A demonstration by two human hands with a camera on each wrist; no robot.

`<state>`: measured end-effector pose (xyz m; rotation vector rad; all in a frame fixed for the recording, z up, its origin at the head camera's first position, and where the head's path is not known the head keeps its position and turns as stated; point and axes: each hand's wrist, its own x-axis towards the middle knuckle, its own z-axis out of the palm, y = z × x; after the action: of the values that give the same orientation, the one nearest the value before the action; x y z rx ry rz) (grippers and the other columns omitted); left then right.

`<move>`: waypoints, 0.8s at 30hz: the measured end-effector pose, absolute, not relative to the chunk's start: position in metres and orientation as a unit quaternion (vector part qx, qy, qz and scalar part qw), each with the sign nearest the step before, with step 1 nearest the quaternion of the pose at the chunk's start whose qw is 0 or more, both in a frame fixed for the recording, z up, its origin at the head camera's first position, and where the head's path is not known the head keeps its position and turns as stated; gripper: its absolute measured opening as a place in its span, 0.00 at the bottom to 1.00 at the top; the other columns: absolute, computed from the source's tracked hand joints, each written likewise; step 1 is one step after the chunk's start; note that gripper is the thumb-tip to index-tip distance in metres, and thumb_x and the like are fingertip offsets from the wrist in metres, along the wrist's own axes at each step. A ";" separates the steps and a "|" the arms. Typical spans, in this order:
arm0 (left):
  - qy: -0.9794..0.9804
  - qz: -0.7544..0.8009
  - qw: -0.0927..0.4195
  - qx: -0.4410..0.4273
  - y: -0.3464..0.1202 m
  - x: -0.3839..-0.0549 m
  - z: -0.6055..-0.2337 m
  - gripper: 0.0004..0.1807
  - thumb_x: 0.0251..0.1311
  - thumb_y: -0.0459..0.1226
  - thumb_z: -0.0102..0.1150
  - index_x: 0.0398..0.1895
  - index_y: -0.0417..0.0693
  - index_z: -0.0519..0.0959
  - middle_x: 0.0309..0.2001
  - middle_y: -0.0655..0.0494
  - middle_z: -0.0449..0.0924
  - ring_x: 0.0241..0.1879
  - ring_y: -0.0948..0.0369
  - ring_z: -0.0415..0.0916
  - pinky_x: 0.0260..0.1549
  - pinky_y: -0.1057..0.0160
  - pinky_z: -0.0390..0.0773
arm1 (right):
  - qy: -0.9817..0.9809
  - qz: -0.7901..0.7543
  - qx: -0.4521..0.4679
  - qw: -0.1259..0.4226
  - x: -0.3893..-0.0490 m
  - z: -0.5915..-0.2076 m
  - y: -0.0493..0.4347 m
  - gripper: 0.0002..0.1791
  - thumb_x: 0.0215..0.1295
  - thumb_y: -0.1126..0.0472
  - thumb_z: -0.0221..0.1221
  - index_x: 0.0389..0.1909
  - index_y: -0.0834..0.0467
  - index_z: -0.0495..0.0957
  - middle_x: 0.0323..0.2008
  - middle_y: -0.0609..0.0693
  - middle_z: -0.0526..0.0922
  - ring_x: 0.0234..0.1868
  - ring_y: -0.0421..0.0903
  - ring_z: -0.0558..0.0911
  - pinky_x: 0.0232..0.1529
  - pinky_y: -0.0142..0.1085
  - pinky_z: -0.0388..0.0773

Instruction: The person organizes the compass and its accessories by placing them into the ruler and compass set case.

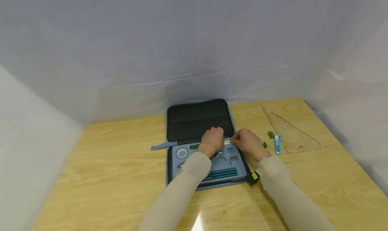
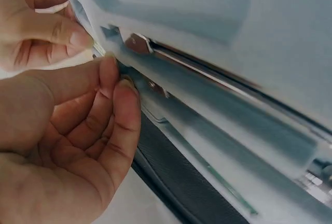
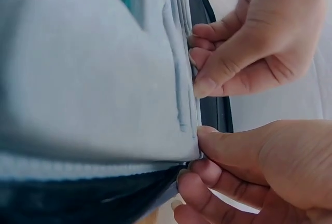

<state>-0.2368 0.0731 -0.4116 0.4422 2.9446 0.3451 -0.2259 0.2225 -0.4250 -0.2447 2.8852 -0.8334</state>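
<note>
A zip case [image 1: 197, 121] lies open on the table, with a grey-blue moulded tray [image 1: 222, 161] in its front half. A thin flat ruler [image 1: 227, 142], pale with green towards its left end, runs along the tray's back edge. Over it, my left hand [image 1: 213, 140] pinches the ruler with curled fingers and thumb. At the tray's back right corner my right hand [image 1: 248, 142] pinches the ruler's right end; its thumb [image 3: 212, 140] presses close to the tray edge. Beside the left fingertips, the ruler's green edge [image 2: 228, 185] shows. The fingers hide the ruler's middle.
The tray holds a white round dial [image 1: 182, 153], a metal compass [image 1: 216, 154] and teal pencils [image 1: 222, 173]. On the right lie clear set squares [image 1: 291, 133], a blue cutter [image 1: 277, 144] and a small green item [image 1: 271, 134]. A black-and-yellow piece [image 1: 254, 177] sits at the case's front right corner.
</note>
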 end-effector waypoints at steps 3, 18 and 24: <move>0.979 0.103 0.062 0.164 0.075 -0.236 -0.410 0.05 0.65 0.34 0.55 0.35 0.47 0.82 0.38 0.51 0.83 0.36 0.53 0.80 0.34 0.56 0.79 | 0.958 -0.267 -0.081 0.061 -0.226 -0.425 0.222 0.09 0.65 0.57 0.59 0.32 0.58 0.85 0.28 0.48 0.83 0.25 0.44 0.77 0.30 0.42 0.75; 0.928 0.172 0.120 0.309 0.032 -0.226 -0.383 0.23 0.70 0.38 0.45 0.12 0.51 0.67 0.12 0.59 0.57 0.11 0.64 0.51 0.15 0.66 0.56 | 0.919 -0.373 -0.126 -0.008 -0.223 -0.430 0.270 0.16 0.71 0.56 0.54 0.47 0.63 0.80 0.44 0.57 0.82 0.39 0.52 0.80 0.37 0.45 0.77; 0.919 0.177 0.057 0.348 0.029 -0.224 -0.383 0.13 0.71 0.40 0.47 0.45 0.49 0.83 0.38 0.59 0.77 0.34 0.64 0.73 0.37 0.64 0.75 | 0.927 -0.360 -0.103 -0.023 -0.222 -0.418 0.309 0.19 0.73 0.56 0.50 0.53 0.67 0.76 0.50 0.64 0.78 0.45 0.59 0.77 0.43 0.52 0.75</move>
<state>-0.2238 0.0288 -0.3834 1.0545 2.7876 0.5371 -0.2225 0.3088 -0.4184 -0.3285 2.9563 -1.1473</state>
